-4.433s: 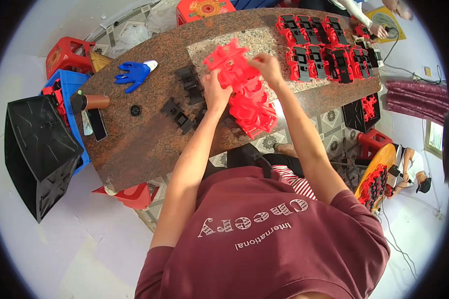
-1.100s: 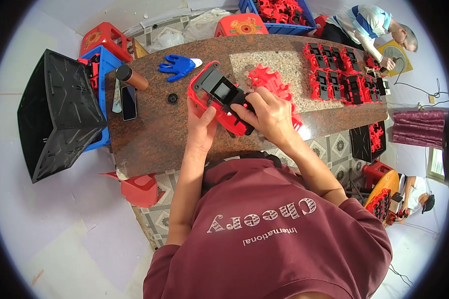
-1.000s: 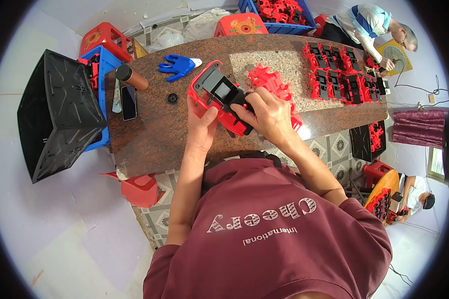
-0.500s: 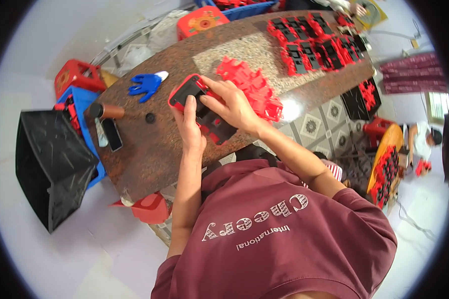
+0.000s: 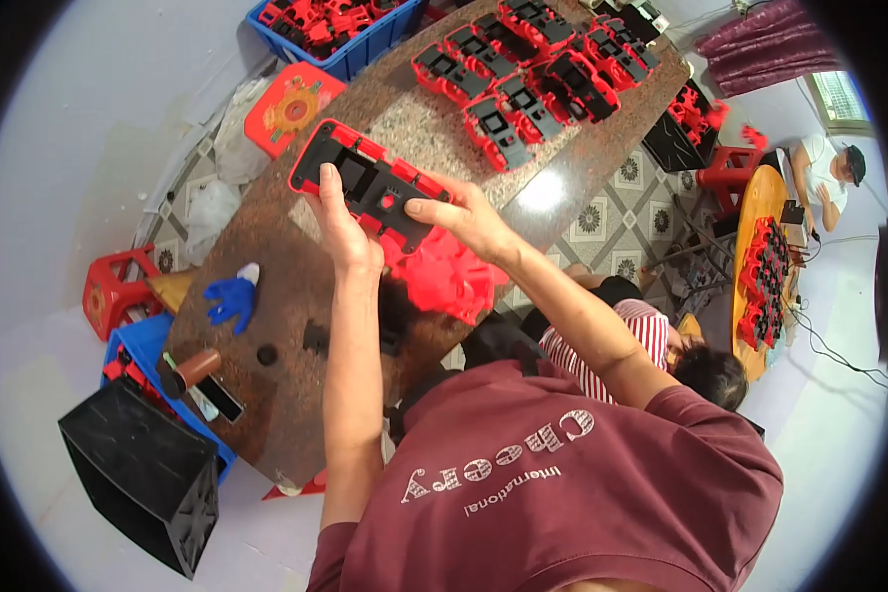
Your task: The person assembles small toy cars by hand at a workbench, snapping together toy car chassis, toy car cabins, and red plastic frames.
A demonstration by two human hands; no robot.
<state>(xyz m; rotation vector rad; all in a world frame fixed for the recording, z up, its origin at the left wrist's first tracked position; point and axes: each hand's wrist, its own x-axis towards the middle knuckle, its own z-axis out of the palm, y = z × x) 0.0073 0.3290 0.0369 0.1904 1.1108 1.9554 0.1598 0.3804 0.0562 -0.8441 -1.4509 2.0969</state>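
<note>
Both hands hold a long red plastic frame with a black panel [image 5: 350, 178], raised above the table and tilted. My left hand [image 5: 345, 232] supports its near left side, the thumb laid along the black panel. My right hand [image 5: 464, 217] grips the right end, thumb pressed on the black face beside a small red square; its other fingers are partly hidden. Under and just beyond my hands lies a pile of bare red plastic frames [image 5: 449, 281]. Loose black plastic pieces [image 5: 395, 306] lie beside my left forearm, partly covered by it.
Rows of red-and-black frames [image 5: 513, 109] cover the table's far end. On the left lie a blue glove [image 5: 232, 298], a brown bottle [image 5: 195, 368] and a phone [image 5: 217, 397]. Red stools [image 5: 291, 107], a blue crate [image 5: 335, 59] and a black bin [image 5: 148, 474] surround the table. A person in stripes sits at right.
My hands have carried the red-and-black frame farther out, toward the finished-looking rows, still in both hands. The view has turned, so the table and the blue glove appear shifted.
</note>
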